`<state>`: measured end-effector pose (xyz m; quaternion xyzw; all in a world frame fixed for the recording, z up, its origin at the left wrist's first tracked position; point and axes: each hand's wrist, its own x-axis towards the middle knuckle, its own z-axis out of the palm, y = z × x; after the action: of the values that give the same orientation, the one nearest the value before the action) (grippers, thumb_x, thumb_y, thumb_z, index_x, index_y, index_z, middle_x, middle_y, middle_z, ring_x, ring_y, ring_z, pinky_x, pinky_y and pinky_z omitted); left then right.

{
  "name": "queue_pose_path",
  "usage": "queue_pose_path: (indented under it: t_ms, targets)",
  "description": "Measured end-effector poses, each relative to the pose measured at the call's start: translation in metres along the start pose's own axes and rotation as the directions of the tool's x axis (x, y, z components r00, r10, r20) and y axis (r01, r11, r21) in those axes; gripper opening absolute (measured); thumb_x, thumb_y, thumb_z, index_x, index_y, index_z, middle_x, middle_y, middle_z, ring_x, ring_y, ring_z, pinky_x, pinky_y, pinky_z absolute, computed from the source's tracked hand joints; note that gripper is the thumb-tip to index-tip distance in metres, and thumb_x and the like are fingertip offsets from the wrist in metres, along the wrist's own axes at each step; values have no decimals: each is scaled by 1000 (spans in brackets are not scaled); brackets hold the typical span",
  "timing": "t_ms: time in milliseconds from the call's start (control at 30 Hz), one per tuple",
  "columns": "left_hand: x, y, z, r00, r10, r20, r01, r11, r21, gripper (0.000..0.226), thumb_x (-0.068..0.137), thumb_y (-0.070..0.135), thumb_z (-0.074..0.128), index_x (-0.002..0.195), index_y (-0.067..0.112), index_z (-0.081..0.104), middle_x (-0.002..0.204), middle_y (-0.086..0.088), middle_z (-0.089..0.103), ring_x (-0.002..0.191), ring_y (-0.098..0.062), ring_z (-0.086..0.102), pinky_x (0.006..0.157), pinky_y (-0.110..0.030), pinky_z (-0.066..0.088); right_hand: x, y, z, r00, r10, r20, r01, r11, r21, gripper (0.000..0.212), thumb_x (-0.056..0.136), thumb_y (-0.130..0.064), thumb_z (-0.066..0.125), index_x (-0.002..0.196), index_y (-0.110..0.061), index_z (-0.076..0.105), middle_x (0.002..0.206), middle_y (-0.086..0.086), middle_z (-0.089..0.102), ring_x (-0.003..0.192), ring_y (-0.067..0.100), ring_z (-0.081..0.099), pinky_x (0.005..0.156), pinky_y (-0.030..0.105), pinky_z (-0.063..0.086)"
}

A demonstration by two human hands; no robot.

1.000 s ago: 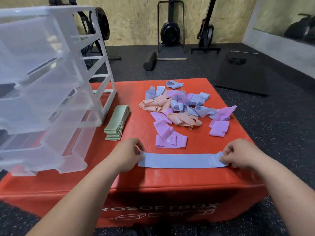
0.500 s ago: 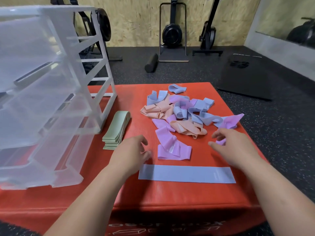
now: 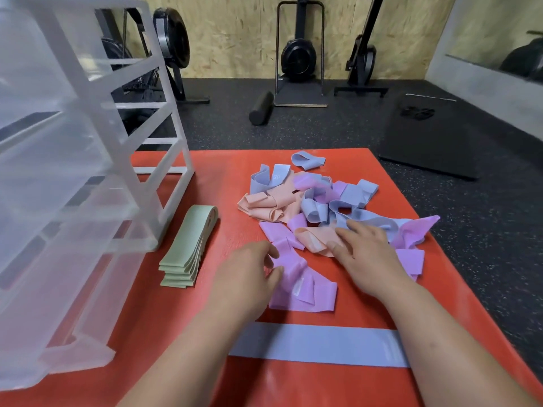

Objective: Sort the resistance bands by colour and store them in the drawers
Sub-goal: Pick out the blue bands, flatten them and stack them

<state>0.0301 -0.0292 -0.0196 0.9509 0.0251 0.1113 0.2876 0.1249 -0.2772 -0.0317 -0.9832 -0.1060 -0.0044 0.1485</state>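
Green stack (image 3: 188,248) and one blue band (image 3: 317,345) lie sorted, drawers (image 3: 58,201) seemingly empty; left hand (image 3: 249,277) and right hand (image 3: 367,259), grips slack, touch the pile (image 3: 276,201).

A foam roller (image 3: 261,112) and black mat (image 3: 426,142) lie on the speckled floor (image 3: 293,133).

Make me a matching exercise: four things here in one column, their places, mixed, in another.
1. stack of green flat resistance bands
2. single blue flat resistance band
3. black cylindrical foam roller
4. translucent plastic drawer unit

a. on the dark floor
b. standing on the red padded box, left side
c. alone, nearest the front edge
d. piled just beside the drawers

Pairs: 1-d, 2-c, 3-a, 4-b
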Motion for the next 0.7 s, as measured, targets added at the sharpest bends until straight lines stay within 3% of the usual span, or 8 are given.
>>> queue_pose_path:
  t_ms: [167, 333, 433, 533, 633, 700]
  targets:
    - [0, 5, 0, 1000, 17, -3, -17, 1000, 10, 22, 92, 38, 68, 114, 35, 66, 95, 16, 67, 86, -11, 65, 82, -38, 55, 2, -2, -3, 999, 30, -43, -28, 999, 47, 56, 103, -59, 36, 145, -29, 57, 155, -7, 50, 139, 30, 37, 115, 49, 36]
    - [-4, 10, -4, 1000, 10, -10, -10, 1000, -3, 20, 93, 38, 68, 113, 36, 66, 94, 17, 67, 88, -11, 65, 82, -38, 55, -12, -9, -31, 917, 36, -397, 30, 987, 159, 22, 95, -29, 70, 116, -25, 75, 116, -4, 74, 114, 25, 56, 92, 40, 46]
    - [-8, 13, -9, 1000, 10, -18, -11, 1000, -17, 19, 93, 37, 68, 112, 35, 67, 94, 16, 68, 86, -10, 66, 81, -38, 56, -24, -8, -50, 833, 85, -546, 45, 974, 220, 16, 87, -19, 77, 97, -31, 74, 93, -8, 74, 95, 19, 62, 75, 31, 38]
    - [-12, 15, -14, 999, 22, -40, -23, 999, -27, 18, 93, 36, 67, 111, 35, 67, 93, 15, 69, 83, -9, 66, 79, -38, 56, -38, -11, -72, 750, 136, -647, 157, 914, 374, 29, 88, -16, 76, 112, -30, 69, 97, -6, 71, 89, 14, 63, 79, 23, 38]
    - [-15, 18, -18, 997, 27, -76, -30, 999, -39, 16, 94, 35, 67, 109, 34, 68, 90, 15, 70, 81, -9, 66, 77, -38, 55, -52, -10, -88, 676, 135, -724, 214, 905, 369, 26, 92, -15, 74, 116, -26, 73, 99, -9, 69, 93, 19, 62, 89, 35, 50]
    - [-16, 21, -20, 996, 25, -83, -28, 999, -43, 15, 94, 34, 66, 109, 34, 68, 90, 16, 70, 81, -8, 66, 77, -38, 55, -56, 0, -88, 709, 134, -693, 127, 941, 313, 18, 92, -15, 72, 105, -27, 76, 96, -7, 72, 96, 25, 58, 85, 41, 50]
